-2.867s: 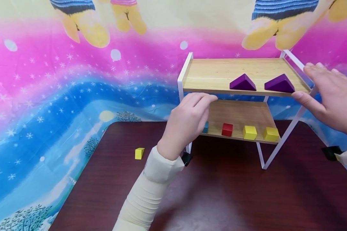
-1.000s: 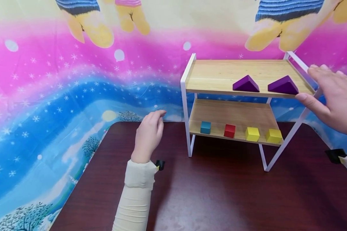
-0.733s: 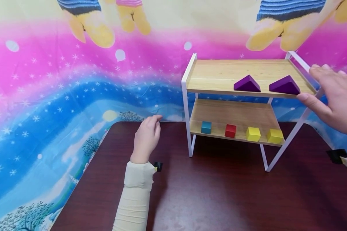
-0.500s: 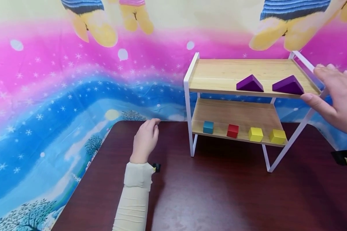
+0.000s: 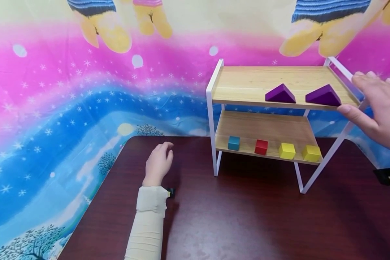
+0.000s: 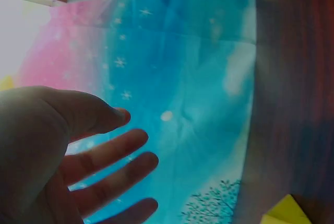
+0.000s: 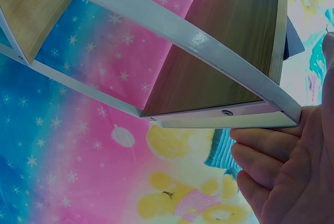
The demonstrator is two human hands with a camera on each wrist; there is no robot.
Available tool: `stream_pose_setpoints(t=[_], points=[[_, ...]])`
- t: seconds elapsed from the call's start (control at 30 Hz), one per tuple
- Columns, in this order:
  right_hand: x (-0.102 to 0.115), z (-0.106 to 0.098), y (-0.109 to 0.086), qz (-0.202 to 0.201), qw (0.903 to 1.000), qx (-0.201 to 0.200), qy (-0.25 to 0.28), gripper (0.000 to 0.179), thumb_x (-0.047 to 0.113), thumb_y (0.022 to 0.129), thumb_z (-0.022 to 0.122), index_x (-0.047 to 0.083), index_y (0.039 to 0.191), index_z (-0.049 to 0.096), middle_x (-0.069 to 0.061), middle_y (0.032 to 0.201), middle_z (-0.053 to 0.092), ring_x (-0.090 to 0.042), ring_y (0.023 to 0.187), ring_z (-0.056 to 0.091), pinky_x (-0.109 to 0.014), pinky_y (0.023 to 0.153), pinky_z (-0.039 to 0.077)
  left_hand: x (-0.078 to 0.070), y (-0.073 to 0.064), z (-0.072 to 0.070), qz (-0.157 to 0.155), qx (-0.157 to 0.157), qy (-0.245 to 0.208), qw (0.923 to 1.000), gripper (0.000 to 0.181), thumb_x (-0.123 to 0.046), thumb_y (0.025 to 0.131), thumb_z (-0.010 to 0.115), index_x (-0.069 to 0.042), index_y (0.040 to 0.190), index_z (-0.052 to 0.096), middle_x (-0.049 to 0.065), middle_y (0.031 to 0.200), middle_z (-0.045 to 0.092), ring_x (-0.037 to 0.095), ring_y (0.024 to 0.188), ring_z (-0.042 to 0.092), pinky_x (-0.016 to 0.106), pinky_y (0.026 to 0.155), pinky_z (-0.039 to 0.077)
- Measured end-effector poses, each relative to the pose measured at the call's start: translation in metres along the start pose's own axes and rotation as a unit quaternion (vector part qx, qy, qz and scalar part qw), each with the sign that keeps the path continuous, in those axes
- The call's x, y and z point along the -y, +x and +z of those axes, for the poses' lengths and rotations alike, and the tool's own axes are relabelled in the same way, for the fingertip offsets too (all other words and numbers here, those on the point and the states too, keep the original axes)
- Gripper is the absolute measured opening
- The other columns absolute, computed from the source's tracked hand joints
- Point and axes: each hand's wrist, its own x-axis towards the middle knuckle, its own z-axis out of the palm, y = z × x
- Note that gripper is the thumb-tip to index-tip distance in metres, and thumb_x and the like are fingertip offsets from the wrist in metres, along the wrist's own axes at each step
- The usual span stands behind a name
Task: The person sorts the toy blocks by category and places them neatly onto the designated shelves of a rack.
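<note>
My left hand [image 5: 157, 162] hangs over the left part of the table, fingers loosely extended and holding nothing. In the left wrist view its fingers are spread apart, with a small yellow block [image 6: 287, 212] on the table at the lower right; the hand hides this block in the head view. My right hand [image 5: 381, 106] rests against the upper right corner of the two-tier shelf [image 5: 247, 79], fingers straight along its white frame. On the top board stand two purple triangular blocks, one at the middle right [image 5: 281, 94], the other purple triangle [image 5: 324, 96] near my right thumb.
Along the lower board's front edge sit a blue cube [image 5: 233, 143], a red cube [image 5: 261, 147], a yellow cube [image 5: 287, 151] and another yellow cube [image 5: 311, 153]. The shelf's white legs stand on the dark table [image 5: 234, 216]. A printed cloth [image 5: 94, 83] hangs behind.
My left hand has moved left and down, from before the shelf to above the yellow block's spot, uncovering the blue cube. The right hand stays at the shelf corner; the head view shifted slightly.
</note>
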Motion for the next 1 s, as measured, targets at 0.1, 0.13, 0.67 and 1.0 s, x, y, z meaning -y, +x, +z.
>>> stream_pose_setpoints(t=[0.1, 0.13, 0.67, 1.0], points=[[0.001, 0.0, 0.0, 0.001, 1.0, 0.006, -0.001, 0.086, 0.058, 0.106, 0.029, -0.011, 0.156, 0.014, -0.039, 0.157, 0.018, -0.047, 0.151, 0.006, -0.053, 0.123, -0.002, 0.008, -0.003, 0.004, -0.022, 0.009, 0.004, 0.9997, 0.03, -0.02, 0.103, 0.056, -0.012, 0.13, 0.065, 0.012, 0.125, 0.066, 0.032, 0.106, 0.066, 0.054, 0.079, 0.056], [0.001, 0.001, 0.0, 0.002, 1.0, 0.009, -0.002, 0.086, 0.057, 0.106, 0.029, -0.011, 0.156, 0.014, -0.039, 0.157, 0.018, -0.047, 0.151, 0.006, -0.053, 0.123, -0.003, 0.01, -0.004, 0.005, -0.029, 0.012, 0.005, 0.9995, 0.03, -0.021, 0.103, 0.056, -0.012, 0.13, 0.065, 0.012, 0.125, 0.066, 0.032, 0.104, 0.066, 0.054, 0.078, 0.056], [0.002, -0.001, 0.0, 0.004, 0.9999, 0.015, -0.007, 0.086, 0.058, 0.106, 0.03, -0.01, 0.156, 0.013, -0.039, 0.157, 0.017, -0.047, 0.151, 0.004, -0.052, 0.123, -0.003, 0.045, -0.011, 0.012, -0.12, 0.054, 0.026, 0.991, 0.035, -0.02, 0.097, 0.068, -0.006, 0.129, 0.063, 0.018, 0.123, 0.065, 0.037, 0.103, 0.065, 0.055, 0.08, 0.055], [0.001, -0.001, 0.0, 0.002, 1.0, 0.004, 0.002, 0.086, 0.057, 0.106, 0.03, -0.011, 0.156, 0.015, -0.039, 0.157, 0.018, -0.047, 0.151, 0.006, -0.053, 0.123, -0.002, 0.049, -0.013, 0.014, -0.141, 0.069, 0.003, 0.9876, 0.038, -0.016, 0.094, 0.069, -0.001, 0.129, 0.063, 0.022, 0.124, 0.063, 0.039, 0.103, 0.064, 0.052, 0.085, 0.053]])
